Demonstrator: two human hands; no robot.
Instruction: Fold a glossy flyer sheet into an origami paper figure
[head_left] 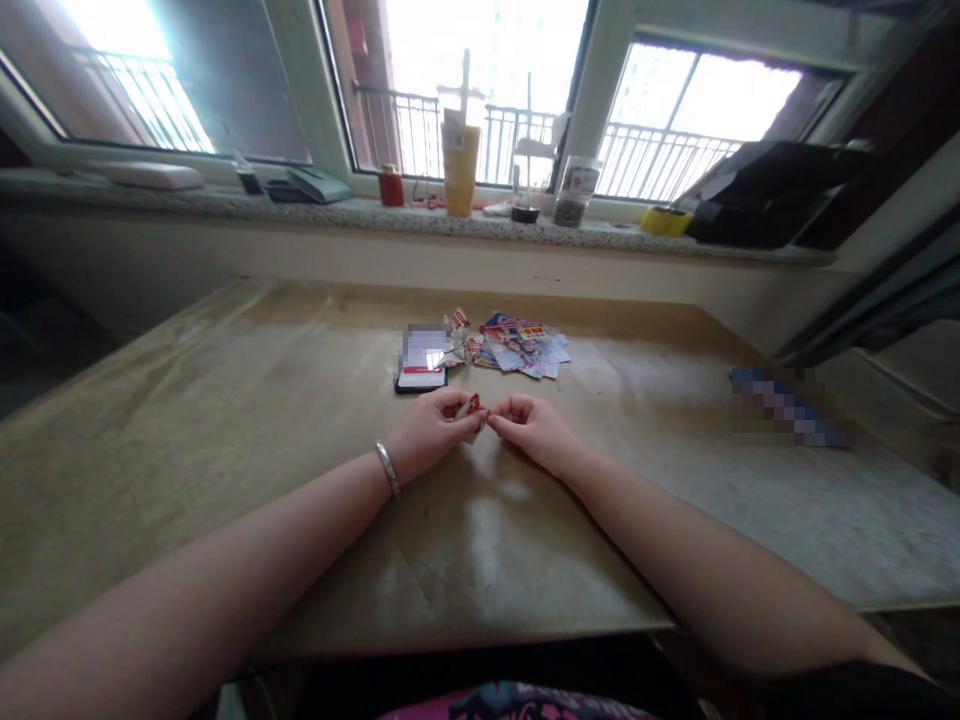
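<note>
My left hand (pixel 429 430) and my right hand (pixel 534 428) meet in the middle of the table (pixel 225 450), fingers curled. Between them they pinch a small folded piece of red and white paper (pixel 472 410). A silver bangle (pixel 387 468) circles my left wrist. Just beyond the hands lies a phone (pixel 421 372) with a dark case. To its right is a loose pile of colourful printed paper pieces (pixel 523 347), with a few folded bits (pixel 459 340) beside the phone.
A blurred dark blue object (pixel 787 405) lies at the table's right. Along the stone windowsill (pixel 337 212) stand a yellow cup (pixel 460 168), a red jar (pixel 390 187), a clear container (pixel 574 192), a yellow tape roll (pixel 666 220) and a black case (pixel 765 195).
</note>
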